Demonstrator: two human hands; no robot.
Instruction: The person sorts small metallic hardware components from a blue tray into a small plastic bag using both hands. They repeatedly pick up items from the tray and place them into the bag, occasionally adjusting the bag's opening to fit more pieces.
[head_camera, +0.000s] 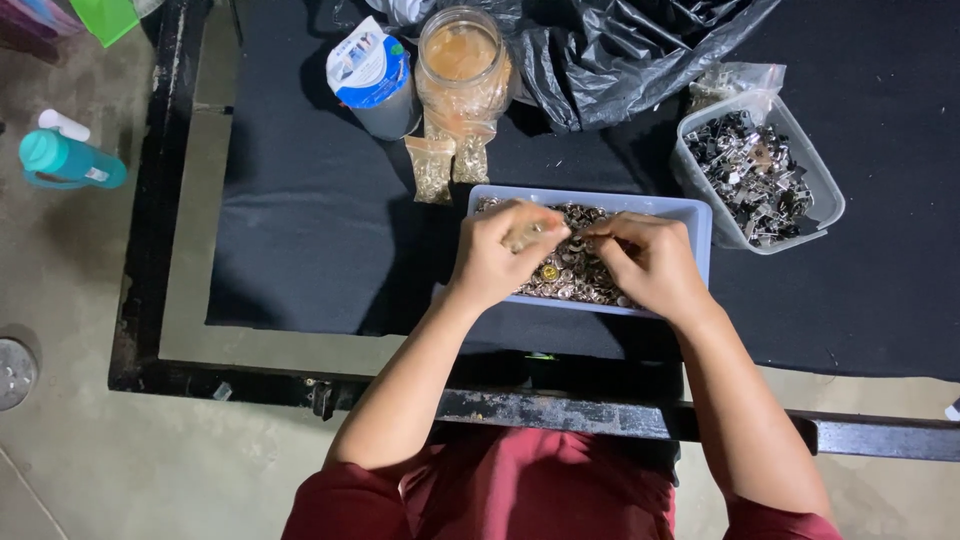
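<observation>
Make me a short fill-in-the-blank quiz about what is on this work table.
1. Both hands, left hand and right hand, work over a shallow tray full of small ___ parts.
2. The clear jar stands ___ the tray.
3. The crumpled plastic bag is ___ in colour.

Missing words: metal; behind; black

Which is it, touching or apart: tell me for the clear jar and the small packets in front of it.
Touching. The head view shows the clear jar with the small packets leaning against its base, their tops overlapping the glass with no gap.
</observation>
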